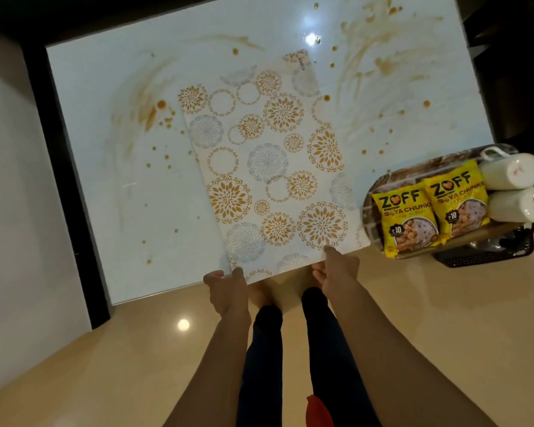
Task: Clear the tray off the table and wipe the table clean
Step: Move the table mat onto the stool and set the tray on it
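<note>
White glossy rectangular table (pixel 105 186), smeared brown. On it a white placemat printed with gold and grey flower circles (pixel 269 167), long axis running away from me. I have my left hand (pixel 225 288) and right hand (pixel 336 269) pinching the mat's near edge. Brown patterned tray (pixel 373 192) sits right of the mat, off the table, nearer my right. Beige floor.

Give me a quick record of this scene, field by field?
table: white top, brown stains and drops on both sides
mat: patterned mat in the middle, near edge lifted
left hand: pinches the mat's near edge
right hand: pinches the same edge
tray: off the table at right, resting on a dark basket
on tray: two yellow packets, two white cups on their sides
</note>
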